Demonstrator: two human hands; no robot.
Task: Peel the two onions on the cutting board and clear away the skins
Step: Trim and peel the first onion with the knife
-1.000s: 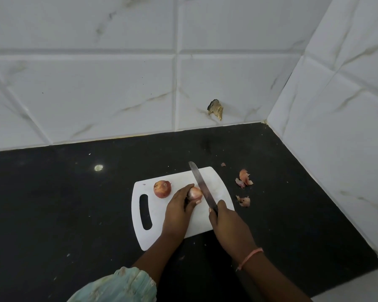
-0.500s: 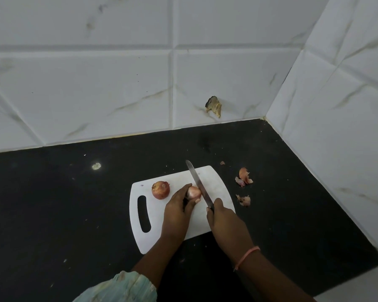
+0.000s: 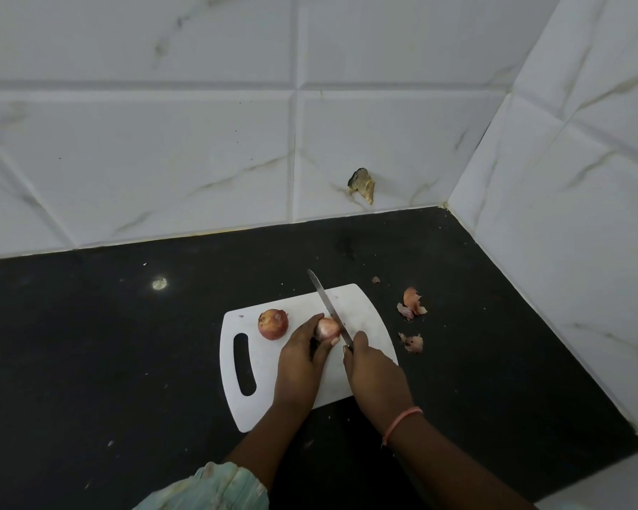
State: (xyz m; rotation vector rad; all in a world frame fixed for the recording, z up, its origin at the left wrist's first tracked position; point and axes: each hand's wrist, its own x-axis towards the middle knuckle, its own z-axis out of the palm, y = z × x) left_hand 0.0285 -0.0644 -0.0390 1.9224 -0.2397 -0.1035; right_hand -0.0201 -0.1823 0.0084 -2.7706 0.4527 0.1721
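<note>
Gripping a small, partly peeled pinkish onion (image 3: 328, 328) between curled fingers and thumb, the person's left hand (image 3: 301, 358) steadies it near the middle of a white plastic cutting board with a slotted handle (image 3: 258, 366), which lies on a black stone countertop (image 3: 89, 362) in the corner of a kitchen. Beside it, the right hand (image 3: 374, 373) is closed around the handle of a slim steel-bladed kitchen knife (image 3: 326, 305), the forefinger lying along the top, while the blade angles up and away across the board with its edge against the right side of the held onion. A second round onion with its reddish-brown skin intact (image 3: 272, 324) sits untouched on the board just left of the first, between it and the handle slot. Off the board to the right, loose papery onion skins (image 3: 411, 301) lie on the countertop, with another scrap (image 3: 412, 342) nearer the board's edge and a tiny fragment (image 3: 375, 279) farther back. A thin pink band (image 3: 402, 423) circles the right wrist, and a pale green patterned sleeve (image 3: 214, 487) shows at the bottom. White marble-look wall tiles (image 3: 163, 160) rise behind, one bearing a brownish chipped patch (image 3: 362, 184).
</note>
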